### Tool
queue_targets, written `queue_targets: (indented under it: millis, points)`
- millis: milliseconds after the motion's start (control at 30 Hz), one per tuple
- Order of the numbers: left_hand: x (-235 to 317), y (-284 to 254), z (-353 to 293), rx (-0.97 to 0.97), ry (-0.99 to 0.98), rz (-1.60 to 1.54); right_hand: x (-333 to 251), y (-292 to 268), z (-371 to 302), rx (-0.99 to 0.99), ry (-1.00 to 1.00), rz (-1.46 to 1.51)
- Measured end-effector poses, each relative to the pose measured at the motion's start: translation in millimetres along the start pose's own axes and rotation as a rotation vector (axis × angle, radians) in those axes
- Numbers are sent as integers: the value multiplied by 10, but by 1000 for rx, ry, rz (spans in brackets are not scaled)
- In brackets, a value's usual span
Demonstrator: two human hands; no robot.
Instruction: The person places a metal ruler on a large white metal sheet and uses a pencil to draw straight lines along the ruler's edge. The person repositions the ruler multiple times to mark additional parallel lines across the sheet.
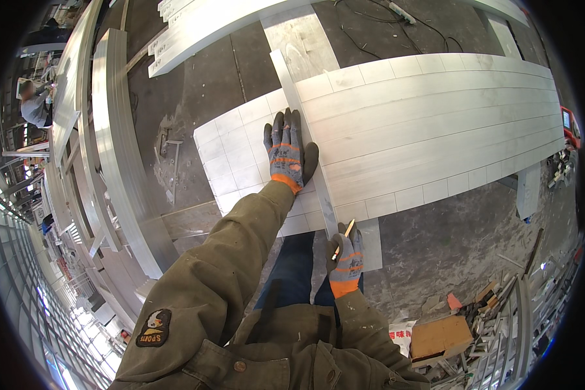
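A row of pale aluminium profiles (435,123) lies side by side before me, with marking lines drawn across them. Over them runs a narrow metal bar (313,146), crossing from the far edge to the near one. My left hand (285,151), in a grey and orange work glove, rests on the profiles just left of the bar. Its fingers are stretched out, and the thumb lies along the bar. At the bar's near end is my right hand (346,263), gloved alike and closed around a slim pencil (350,227). Whether those fingers also grip the bar is hidden.
More long profiles (120,149) lie stacked at the left, and others (208,32) at the far side. A cardboard box (441,338) sits among offcuts at the lower right. Black cables (396,18) trail over the far floor. Another person (36,104) works at the far left.
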State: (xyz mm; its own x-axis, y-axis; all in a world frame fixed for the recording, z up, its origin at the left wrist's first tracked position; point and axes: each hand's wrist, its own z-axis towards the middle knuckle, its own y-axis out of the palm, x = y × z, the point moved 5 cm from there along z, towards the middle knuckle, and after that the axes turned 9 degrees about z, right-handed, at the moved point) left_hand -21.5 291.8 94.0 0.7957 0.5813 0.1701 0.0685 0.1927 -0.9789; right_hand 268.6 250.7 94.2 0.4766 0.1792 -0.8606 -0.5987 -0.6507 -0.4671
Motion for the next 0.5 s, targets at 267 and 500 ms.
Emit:
queue_targets:
  millis: [267,500]
  points:
    - [-23,56,-13,-54,-11,69,207,65,-124,-114,35,-24]
    - [-63,120,-18,-150,-38,89,-538,-362,642,83,-104,102]
